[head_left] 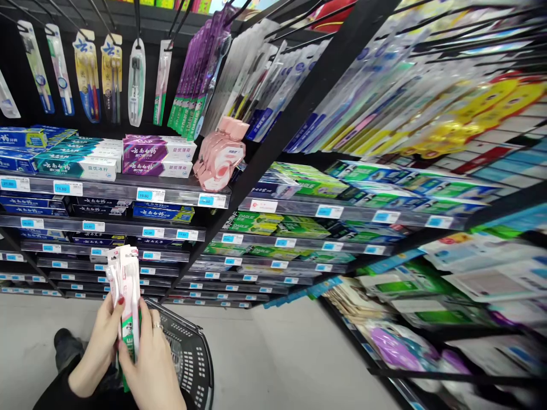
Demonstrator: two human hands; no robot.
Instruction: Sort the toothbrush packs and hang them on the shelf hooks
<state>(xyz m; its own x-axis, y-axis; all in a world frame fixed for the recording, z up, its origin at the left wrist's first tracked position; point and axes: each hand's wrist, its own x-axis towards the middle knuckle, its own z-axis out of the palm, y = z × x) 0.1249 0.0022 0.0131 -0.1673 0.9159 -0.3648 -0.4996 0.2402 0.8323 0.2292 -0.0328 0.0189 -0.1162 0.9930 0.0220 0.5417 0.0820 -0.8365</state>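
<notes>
Between my two hands is a small stack of packaged toothbrushes [129, 285], white and pink with a green lower end that reads DARLIE. My left hand [99, 336] grips the stack from the left, its thumb with a red nail on the front. From the right, my right hand [150, 356] closes round the lower part, thumb across the green end; a ring shows on one finger. The packs stand roughly upright, hanger tabs at the top. Just below and right of them is a black shopping basket [192, 364], partly hidden by my right hand.
Ahead, a shelf [115, 188] carries toothpaste boxes [158, 154] and pink bottles [220, 156]. Above it, toothbrush packs [135, 82] hang on hooks. A dark upright post [294, 97] splits the rack. More stocked shelving [427, 319] runs down the right side. Grey floor [273, 353] lies below.
</notes>
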